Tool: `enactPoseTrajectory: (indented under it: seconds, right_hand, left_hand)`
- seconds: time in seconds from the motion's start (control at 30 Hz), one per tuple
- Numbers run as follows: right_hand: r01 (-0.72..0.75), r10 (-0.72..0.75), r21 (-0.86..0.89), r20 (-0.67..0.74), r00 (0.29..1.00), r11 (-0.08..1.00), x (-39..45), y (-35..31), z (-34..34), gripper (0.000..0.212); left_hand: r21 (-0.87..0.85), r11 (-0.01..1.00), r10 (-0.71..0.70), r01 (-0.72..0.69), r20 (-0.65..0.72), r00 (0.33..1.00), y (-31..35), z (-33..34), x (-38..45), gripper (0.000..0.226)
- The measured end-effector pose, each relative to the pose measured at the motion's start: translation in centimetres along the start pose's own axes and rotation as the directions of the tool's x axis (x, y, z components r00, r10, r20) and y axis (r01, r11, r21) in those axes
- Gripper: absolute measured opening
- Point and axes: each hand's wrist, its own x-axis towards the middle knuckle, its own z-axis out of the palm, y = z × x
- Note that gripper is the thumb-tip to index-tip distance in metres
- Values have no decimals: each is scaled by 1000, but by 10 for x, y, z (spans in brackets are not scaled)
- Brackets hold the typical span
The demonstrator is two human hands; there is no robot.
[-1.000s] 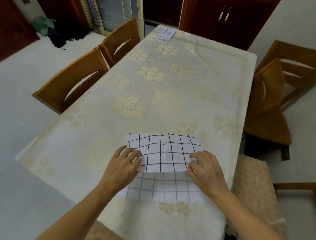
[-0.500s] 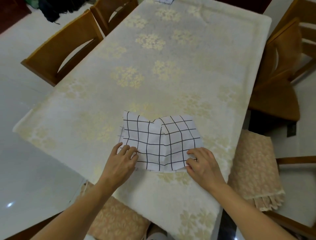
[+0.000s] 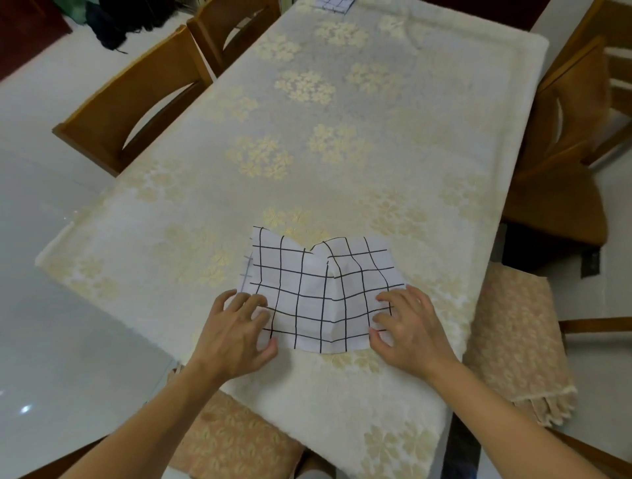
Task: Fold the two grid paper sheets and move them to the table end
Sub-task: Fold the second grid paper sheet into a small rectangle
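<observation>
Where hands (image 3: pixel 236 328) press, chairs (image 3: pixel 136 112) (2) leftward.

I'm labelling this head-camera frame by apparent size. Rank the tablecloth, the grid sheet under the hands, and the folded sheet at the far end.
1. tablecloth
2. grid sheet
3. folded sheet, cut off by the frame and farthest away, so true size unsure.

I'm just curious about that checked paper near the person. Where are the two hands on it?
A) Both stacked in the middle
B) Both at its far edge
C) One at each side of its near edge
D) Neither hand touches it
C: the left hand and the right hand rest on opposite near corners of the grid paper sheet, which lies on the table.
</observation>
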Motion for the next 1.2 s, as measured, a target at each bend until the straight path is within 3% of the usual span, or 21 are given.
enactPoseTrajectory:
  seconds: [0.2,0.4,0.6,0.8,1.07,1.2]
  right_hand:
    - [0,-7,-87,-77,997,996,74,25,-16,18]
    - [10,22,-205,151,988,979,137,51,-4,33]
    - [22,56,-249,300,952,968,151,60,16,28]
    - [38,38,-253,291,956,967,151,59,28,13]
    - [2,54,-171,323,945,985,143,57,40,19]
    - [0,63,-171,358,931,985,142,55,40,8]
  left_hand:
    - [41,999,-20,27,-170,985,-34,-27,71,32]
    - [39,999,34,-36,55,998,-74,-34,145,46]
    - [68,988,121,-138,212,970,-82,-22,164,33]
    - [57,983,164,-176,171,971,-88,-7,156,28]
    - [4,986,164,-165,91,982,-92,11,147,14]
    - [-11,984,177,-177,54,983,-94,11,146,11]
